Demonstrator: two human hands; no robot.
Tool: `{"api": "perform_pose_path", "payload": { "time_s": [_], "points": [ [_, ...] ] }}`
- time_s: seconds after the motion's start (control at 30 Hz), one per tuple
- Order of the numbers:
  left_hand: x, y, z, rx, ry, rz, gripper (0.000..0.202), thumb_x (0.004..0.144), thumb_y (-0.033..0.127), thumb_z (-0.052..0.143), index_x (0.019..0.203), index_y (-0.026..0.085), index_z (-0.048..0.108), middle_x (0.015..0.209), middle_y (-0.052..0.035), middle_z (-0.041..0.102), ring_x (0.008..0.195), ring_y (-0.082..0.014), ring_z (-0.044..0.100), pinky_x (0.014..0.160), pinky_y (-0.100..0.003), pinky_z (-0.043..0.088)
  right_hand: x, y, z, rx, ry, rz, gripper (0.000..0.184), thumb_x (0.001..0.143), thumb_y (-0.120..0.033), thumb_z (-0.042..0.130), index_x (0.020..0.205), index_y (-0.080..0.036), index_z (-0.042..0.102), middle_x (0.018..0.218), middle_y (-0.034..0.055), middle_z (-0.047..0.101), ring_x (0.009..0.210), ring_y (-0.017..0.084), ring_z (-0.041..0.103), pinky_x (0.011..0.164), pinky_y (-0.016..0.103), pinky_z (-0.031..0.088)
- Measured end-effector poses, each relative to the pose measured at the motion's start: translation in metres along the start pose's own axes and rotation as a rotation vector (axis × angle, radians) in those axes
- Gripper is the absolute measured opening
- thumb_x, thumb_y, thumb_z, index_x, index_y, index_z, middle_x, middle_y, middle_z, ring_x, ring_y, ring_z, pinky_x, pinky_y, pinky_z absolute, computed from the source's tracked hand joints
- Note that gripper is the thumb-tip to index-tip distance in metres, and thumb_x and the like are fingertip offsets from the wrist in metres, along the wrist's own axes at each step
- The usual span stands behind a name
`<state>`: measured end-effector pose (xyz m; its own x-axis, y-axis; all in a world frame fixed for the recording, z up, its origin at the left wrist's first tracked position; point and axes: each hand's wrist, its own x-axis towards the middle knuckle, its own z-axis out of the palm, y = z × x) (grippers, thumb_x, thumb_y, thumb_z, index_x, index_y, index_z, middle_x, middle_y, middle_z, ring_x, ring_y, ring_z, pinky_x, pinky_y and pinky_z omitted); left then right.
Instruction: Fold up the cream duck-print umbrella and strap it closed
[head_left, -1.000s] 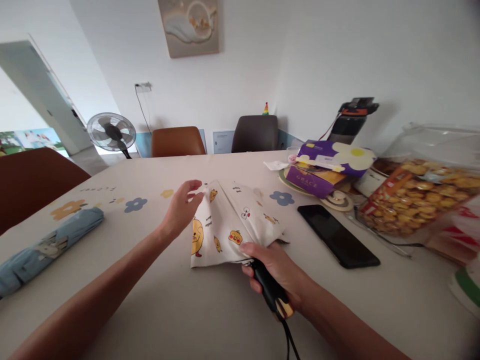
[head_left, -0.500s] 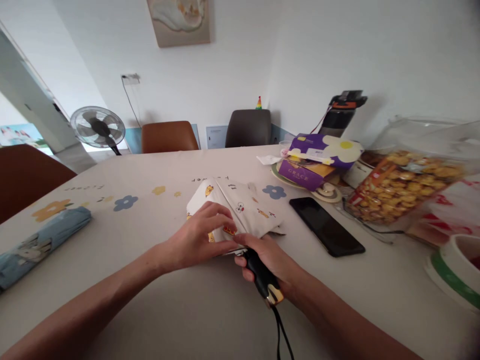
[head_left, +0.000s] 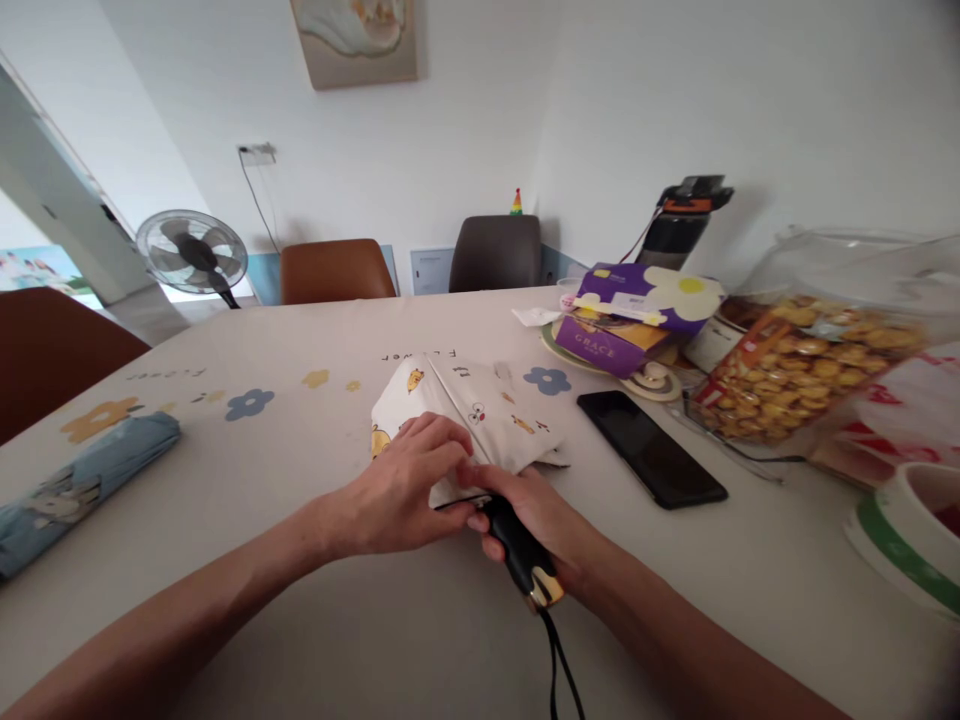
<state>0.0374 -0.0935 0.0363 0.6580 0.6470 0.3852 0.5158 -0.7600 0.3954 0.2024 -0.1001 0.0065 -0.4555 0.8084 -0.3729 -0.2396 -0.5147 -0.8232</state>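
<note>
A white umbrella (head_left: 480, 405) with small cartoon prints lies loosely folded on the table, its canopy pointing away from me. Its black handle (head_left: 517, 545) has a gold-coloured end and a black wrist strap hanging toward me. My right hand (head_left: 544, 515) is wrapped around the top of the handle, thumb against the cloth. My left hand (head_left: 409, 480) curls over the canopy's left side near the handle, fingers closed on the fabric. Its fingertips meet my right thumb, and part of the cloth is hidden beneath. A rolled blue umbrella (head_left: 86, 485) lies at the far left.
Right of the white umbrella lies a black phone (head_left: 649, 450). Behind it are a purple box (head_left: 637, 310), a dark bottle (head_left: 679, 225) and a clear bag of snacks (head_left: 817, 370). A white-and-green bowl (head_left: 900, 530) stands at the right edge. Chairs and a fan (head_left: 193, 255) are beyond the table.
My left hand has moved slightly right and closed its fingers on the cloth beside the handle. My right hand keeps its hold, and the view has shifted a little.
</note>
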Motion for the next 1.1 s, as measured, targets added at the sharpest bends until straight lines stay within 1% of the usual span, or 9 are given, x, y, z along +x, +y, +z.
{"api": "perform_pose_path", "payload": {
  "time_s": [0.23, 0.3, 0.43, 0.57, 0.73, 0.97, 1.1],
  "points": [
    [0.000, -0.002, 0.002, -0.006, 0.012, -0.011, 0.008, 0.075, 0.019, 0.058, 0.074, 0.018, 0.050, 0.092, -0.0054, 0.056, 0.089, -0.0177, 0.048, 0.079, -0.034, 0.042, 0.002, 0.003, -0.002, -0.035, -0.022, 0.030, 0.016, 0.077, -0.031, 0.054, 0.078, -0.016, 0.052, 0.051, -0.0028, 0.048, 0.036, 0.007, 0.044, 0.033, 0.017, 0.035],
    [0.000, -0.002, 0.004, -0.003, 0.022, -0.015, 0.009, 0.075, 0.018, 0.058, 0.073, 0.018, 0.050, 0.093, -0.0053, 0.056, 0.090, -0.0176, 0.048, 0.080, -0.033, 0.042, 0.002, 0.003, -0.001, -0.035, -0.005, 0.034, 0.014, 0.077, -0.030, 0.054, 0.075, -0.016, 0.051, 0.050, -0.0032, 0.047, 0.036, 0.008, 0.044, 0.034, 0.017, 0.036],
    [0.000, -0.003, 0.005, -0.018, 0.021, -0.020, 0.010, 0.075, 0.020, 0.059, 0.071, 0.018, 0.050, 0.091, -0.0053, 0.057, 0.088, -0.0173, 0.049, 0.079, -0.034, 0.042, 0.002, 0.003, 0.000, -0.039, -0.004, 0.052, 0.014, 0.077, -0.030, 0.053, 0.074, -0.016, 0.051, 0.050, -0.0032, 0.047, 0.035, 0.007, 0.043, 0.034, 0.017, 0.035],
    [0.001, -0.002, 0.001, -0.070, 0.002, -0.034, 0.012, 0.076, 0.024, 0.060, 0.071, 0.018, 0.052, 0.089, -0.0053, 0.058, 0.087, -0.0170, 0.050, 0.079, -0.034, 0.042, 0.001, 0.002, 0.000, -0.042, -0.010, 0.061, 0.017, 0.077, -0.031, 0.054, 0.073, -0.015, 0.050, 0.050, -0.0026, 0.048, 0.035, 0.007, 0.043, 0.033, 0.017, 0.035],
    [0.002, -0.003, 0.000, -0.115, -0.030, -0.054, 0.014, 0.076, 0.026, 0.062, 0.070, 0.018, 0.052, 0.092, -0.0050, 0.058, 0.091, -0.0172, 0.050, 0.082, -0.035, 0.042, 0.000, 0.000, 0.003, -0.038, 0.008, 0.058, 0.015, 0.076, -0.030, 0.054, 0.073, -0.015, 0.050, 0.048, -0.0039, 0.047, 0.034, 0.007, 0.043, 0.033, 0.017, 0.036],
    [-0.001, 0.001, 0.009, 0.053, 0.005, -0.060, 0.019, 0.073, 0.019, 0.063, 0.067, 0.018, 0.045, 0.091, -0.0026, 0.057, 0.087, -0.0169, 0.047, 0.082, -0.035, 0.038, 0.000, 0.005, 0.002, -0.103, -0.002, 0.058, 0.021, 0.077, -0.032, 0.052, 0.064, -0.016, 0.046, 0.045, -0.0036, 0.048, 0.032, 0.007, 0.045, 0.031, 0.016, 0.032],
    [-0.001, 0.002, 0.006, 0.000, -0.006, -0.069, 0.021, 0.075, 0.024, 0.063, 0.067, 0.018, 0.045, 0.091, -0.0026, 0.057, 0.087, -0.0167, 0.048, 0.080, -0.034, 0.039, -0.001, 0.006, 0.003, -0.070, -0.029, 0.069, 0.026, 0.079, -0.034, 0.051, 0.063, -0.016, 0.045, 0.047, -0.0029, 0.048, 0.032, 0.007, 0.044, 0.032, 0.017, 0.033]
  ]
}}
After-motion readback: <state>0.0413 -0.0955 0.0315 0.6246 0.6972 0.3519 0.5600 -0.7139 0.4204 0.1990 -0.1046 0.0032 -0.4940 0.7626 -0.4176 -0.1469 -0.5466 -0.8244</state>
